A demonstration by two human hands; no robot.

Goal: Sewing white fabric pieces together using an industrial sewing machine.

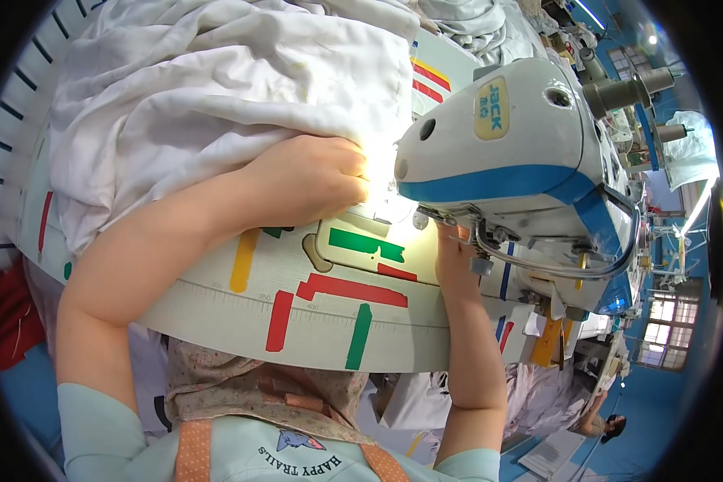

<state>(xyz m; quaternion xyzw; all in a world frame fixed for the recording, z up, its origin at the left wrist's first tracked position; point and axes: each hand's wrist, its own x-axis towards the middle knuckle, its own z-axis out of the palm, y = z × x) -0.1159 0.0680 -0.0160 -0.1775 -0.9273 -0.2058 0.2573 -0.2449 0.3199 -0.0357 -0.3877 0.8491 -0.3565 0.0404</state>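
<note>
Left hand (325, 181): fingers curled, against the near right edge of the white cloth (241, 88); whether any is pinched, cannot tell, fingertips hidden. Right hand (453, 246): partly behind the sewing machine (494, 149), grip cannot be told. Cloth: heaped on the table (193, 309), far left, left of the machine. Lamp glare between hands. Red tape (353, 289) on table, near side.
</note>
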